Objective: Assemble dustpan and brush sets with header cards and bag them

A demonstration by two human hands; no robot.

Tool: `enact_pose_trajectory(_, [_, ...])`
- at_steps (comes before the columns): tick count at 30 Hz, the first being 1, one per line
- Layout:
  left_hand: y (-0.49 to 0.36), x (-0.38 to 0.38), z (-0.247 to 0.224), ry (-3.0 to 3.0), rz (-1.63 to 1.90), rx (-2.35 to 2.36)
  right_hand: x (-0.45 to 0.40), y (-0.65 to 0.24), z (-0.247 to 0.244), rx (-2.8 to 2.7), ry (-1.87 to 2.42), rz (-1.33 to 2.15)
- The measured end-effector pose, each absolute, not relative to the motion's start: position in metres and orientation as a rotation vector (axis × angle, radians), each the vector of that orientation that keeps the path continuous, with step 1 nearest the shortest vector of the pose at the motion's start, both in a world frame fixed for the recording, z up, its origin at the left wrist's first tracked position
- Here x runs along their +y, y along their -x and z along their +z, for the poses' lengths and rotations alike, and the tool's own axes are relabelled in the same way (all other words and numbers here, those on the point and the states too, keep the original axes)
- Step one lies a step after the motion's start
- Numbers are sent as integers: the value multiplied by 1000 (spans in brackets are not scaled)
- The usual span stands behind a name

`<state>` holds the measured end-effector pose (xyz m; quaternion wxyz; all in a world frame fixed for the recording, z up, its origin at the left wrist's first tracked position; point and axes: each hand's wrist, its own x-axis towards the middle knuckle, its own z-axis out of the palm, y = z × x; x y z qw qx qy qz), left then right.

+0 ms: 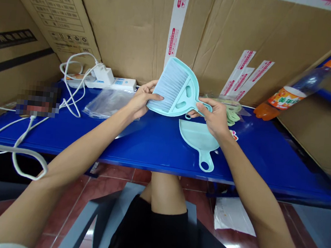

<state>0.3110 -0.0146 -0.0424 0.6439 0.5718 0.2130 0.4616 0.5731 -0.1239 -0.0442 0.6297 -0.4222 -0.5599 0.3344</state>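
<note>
A light teal dustpan with a small brush [172, 86] lying in it is held up above the blue table. My left hand [142, 100] grips its left edge, the thumb lying over the pale bristles. At the right, my right hand [212, 115] is closed round the handle end. Below them, a second teal dustpan [198, 137] rests on the table with its ringed handle toward the front edge. Pale green items in clear plastic [233, 114] lie just behind my right hand.
Clear plastic bags [107, 104] lie on the blue table [151, 150] at the left. Behind them are a white power strip [125, 84] and tangled white cables [74, 87]. An orange-capped bottle [294, 94] leans at the right. Large cardboard boxes [128, 25] stand along the back.
</note>
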Motion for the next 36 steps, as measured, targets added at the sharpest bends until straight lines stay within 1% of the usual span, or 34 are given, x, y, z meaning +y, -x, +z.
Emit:
enact_pose_trajectory(5, [-311,-18,-41,-1298,1055,473,-127,-574,-41,-1278,987,745])
enact_pose_trajectory(15, [-309,-7,-44,-1303,1122,523,-133,-565,-39,-1297,1014,840])
enact_pose_trajectory(22, [-295,-4,-33,-1355,986,529,-143,-555,-33,-1267,952,919])
enact_pose_trajectory(26, [-281,1,-32,-1428,740,572,-145,-556,-28,-1300,1037,933])
enact_pose_trajectory(29, [-271,2,-29,-1526,504,547,-140,-563,-31,-1370,1095,836])
enact_pose_trajectory(32, [-271,-4,-26,-1680,287,465,-133,-570,-41,-1468,1226,610])
enact_pose_trajectory(34, [-277,-10,-26,-1848,212,405,-129,-573,-47,-1560,1370,394])
enact_pose_trajectory(36, [-286,-15,-29,-2034,221,363,-126,-575,-52,-1667,1498,196])
